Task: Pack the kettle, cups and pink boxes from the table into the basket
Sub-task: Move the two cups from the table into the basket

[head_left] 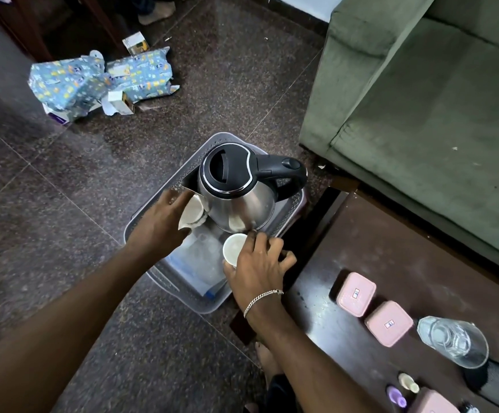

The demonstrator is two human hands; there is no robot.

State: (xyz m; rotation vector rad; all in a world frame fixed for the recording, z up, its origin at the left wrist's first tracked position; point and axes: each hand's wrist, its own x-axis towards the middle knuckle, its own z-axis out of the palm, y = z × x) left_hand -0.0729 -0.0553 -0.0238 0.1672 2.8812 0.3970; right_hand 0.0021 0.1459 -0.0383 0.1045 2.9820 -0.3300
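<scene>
Kettle stands in the grey basket on the floor, its black handle toward the sofa. The left hand curls round a white cup, tilted against the kettle's side. The right hand, a bracelet at the wrist, pinches another cup upright over the basket, just beside the kettle's base. Two pink boxes lie side by side on the dark surface, a third at the bottom edge, a glass near them.
</scene>
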